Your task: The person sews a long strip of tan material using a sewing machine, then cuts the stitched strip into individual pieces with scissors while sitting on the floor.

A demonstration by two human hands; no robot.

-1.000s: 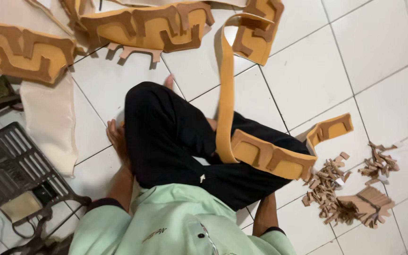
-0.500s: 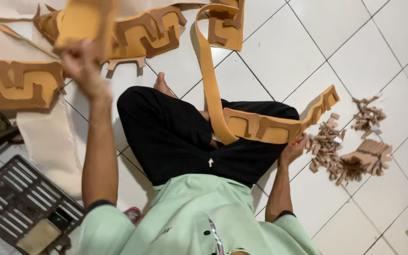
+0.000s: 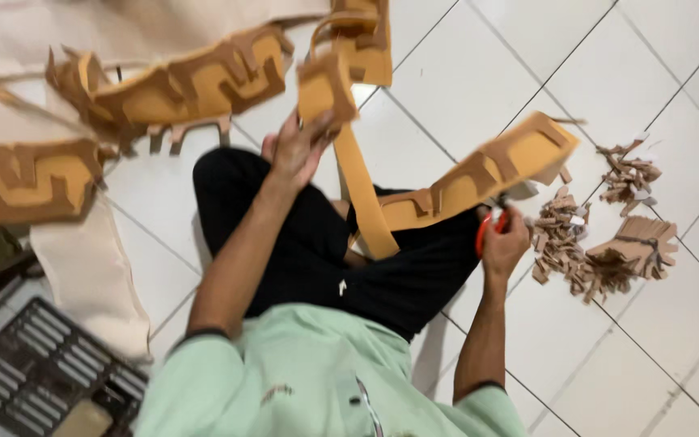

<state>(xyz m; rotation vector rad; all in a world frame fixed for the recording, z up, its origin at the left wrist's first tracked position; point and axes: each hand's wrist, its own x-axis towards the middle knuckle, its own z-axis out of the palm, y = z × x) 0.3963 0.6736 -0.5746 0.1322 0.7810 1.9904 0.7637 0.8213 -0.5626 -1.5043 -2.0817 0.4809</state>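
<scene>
Running from the left hand (image 3: 301,150) down across the lap and up again to the right hand (image 3: 502,243), the long tan strip (image 3: 362,194) bends in a V — its far end is pinched in the left hand's closed fingers, raised over the black trousers (image 3: 301,243). The right hand is closed around orange-handled scissors (image 3: 487,231), touching the strip's wider cut-out end (image 3: 487,170). Brown offcuts (image 3: 600,243) lie on the white tile floor (image 3: 463,89) just right of it.

White tiled floor (image 3: 544,73). Brown offcut scraps (image 3: 600,243) heaped at right; notched tan strips (image 3: 180,81) and pale sheets (image 3: 91,275) along top-left. Dark metal grate (image 3: 34,372) at bottom-left corner.
</scene>
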